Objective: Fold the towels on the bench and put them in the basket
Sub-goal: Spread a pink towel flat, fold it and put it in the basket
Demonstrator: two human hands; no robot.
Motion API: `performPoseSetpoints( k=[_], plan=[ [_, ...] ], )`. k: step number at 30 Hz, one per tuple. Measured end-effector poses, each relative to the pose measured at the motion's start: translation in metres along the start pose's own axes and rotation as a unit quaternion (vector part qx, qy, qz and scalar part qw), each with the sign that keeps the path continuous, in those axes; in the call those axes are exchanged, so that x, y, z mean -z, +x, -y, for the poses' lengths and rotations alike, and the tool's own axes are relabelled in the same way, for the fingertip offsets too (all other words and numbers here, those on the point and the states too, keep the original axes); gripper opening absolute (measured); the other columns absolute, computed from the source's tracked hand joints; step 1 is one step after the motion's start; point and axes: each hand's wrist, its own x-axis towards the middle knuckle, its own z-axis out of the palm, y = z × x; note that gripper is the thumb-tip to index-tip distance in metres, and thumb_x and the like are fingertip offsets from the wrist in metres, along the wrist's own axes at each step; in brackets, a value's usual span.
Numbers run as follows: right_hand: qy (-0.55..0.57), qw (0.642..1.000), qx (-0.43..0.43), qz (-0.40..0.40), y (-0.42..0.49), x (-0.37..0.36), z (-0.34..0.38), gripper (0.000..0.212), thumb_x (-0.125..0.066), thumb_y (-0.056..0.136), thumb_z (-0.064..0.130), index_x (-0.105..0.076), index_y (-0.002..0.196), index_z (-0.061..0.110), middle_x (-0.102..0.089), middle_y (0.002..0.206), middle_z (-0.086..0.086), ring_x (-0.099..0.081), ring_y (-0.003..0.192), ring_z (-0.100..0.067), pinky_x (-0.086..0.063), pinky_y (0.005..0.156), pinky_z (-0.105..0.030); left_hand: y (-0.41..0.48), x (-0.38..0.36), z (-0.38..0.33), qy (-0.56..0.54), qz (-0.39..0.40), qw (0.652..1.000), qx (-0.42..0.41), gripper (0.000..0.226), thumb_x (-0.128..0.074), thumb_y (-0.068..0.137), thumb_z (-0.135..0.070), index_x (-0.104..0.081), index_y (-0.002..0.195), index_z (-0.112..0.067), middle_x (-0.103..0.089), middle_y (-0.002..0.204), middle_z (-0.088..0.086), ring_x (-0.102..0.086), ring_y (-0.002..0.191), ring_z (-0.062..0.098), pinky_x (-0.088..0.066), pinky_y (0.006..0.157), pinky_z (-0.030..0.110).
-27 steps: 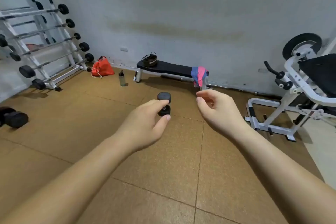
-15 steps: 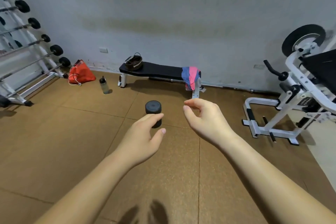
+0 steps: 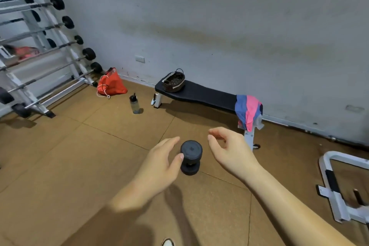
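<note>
Since half a second ago the view swings back left, so the barbell rack (image 3: 46,62) shows a lot more, and the upright dumbbell (image 3: 191,157) on the floor now sits between the two hands instead of beyond the left one. Left hand (image 3: 159,164) is out in front with fingers relaxed and mostly straight, holding nothing. Right hand (image 3: 231,152) is empty too, fingers loosely curled with the thumb apart from them. Blue and pink towel (image 3: 248,110) hangs unfolded over the right end of the black bench (image 3: 203,94) by the wall, and the dark basket (image 3: 173,82) sits on the bench's left end, well apart from it. Red bag (image 3: 111,85) and water bottle (image 3: 134,105) are on the floor left of the bench.
</note>
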Motion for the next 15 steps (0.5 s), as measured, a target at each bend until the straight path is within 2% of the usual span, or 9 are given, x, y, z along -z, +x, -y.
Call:
performPoseSetpoints(
  k=[4, 8, 11, 15],
  plan=[
    [-0.013, 1.0, -0.025, -0.011, 0.119, 0.001, -0.027, 0.036, -0.054, 0.1, 0.041, -0.063, 0.132, 0.028, -0.065, 0.13, 0.015, -0.057, 0.121, -0.002, -0.05, 0.103, -0.03, 0.134, -0.001, 0.028, -0.007, 0.0, 1.0, -0.002, 0.051, -0.053, 0.101, -0.036, -0.044, 0.15, -0.025, -0.046, 0.147, -0.018, -0.042, 0.135, -0.001, -0.042, 0.112, 0.032],
    [-0.006, 0.998, -0.058, -0.028, 0.217, 0.02, -0.06, 0.036, -0.055, 0.1, 0.041, -0.064, 0.132, 0.028, -0.064, 0.129, 0.015, -0.056, 0.121, -0.001, -0.049, 0.103, -0.027, 0.257, -0.015, 0.031, -0.006, 0.023, 1.0, -0.019, 0.044, -0.062, 0.097, -0.024, -0.056, 0.14, -0.017, -0.057, 0.129, -0.013, -0.052, 0.12, 0.001, -0.048, 0.103, 0.03],
    [0.003, 0.996, -0.075, -0.042, 0.291, 0.03, -0.095, 0.033, -0.056, 0.099, 0.038, -0.067, 0.127, 0.024, -0.067, 0.124, 0.014, -0.059, 0.116, -0.001, -0.05, 0.101, -0.026, 0.351, -0.032, 0.029, 0.023, 0.06, 0.997, -0.043, 0.047, -0.058, 0.098, -0.031, -0.052, 0.143, -0.021, -0.055, 0.134, -0.012, -0.053, 0.12, 0.003, -0.047, 0.103, 0.028],
    [0.027, 0.994, -0.085, -0.057, 0.404, 0.031, -0.15, 0.03, -0.057, 0.098, 0.036, -0.069, 0.122, 0.023, -0.07, 0.118, 0.013, -0.062, 0.111, -0.003, -0.052, 0.098, -0.029, 0.471, -0.064, 0.043, 0.038, 0.094, 0.993, -0.066, 0.044, -0.058, 0.098, -0.033, -0.053, 0.141, -0.023, -0.056, 0.126, -0.017, -0.053, 0.115, -0.003, -0.045, 0.094, 0.015]
  ],
)
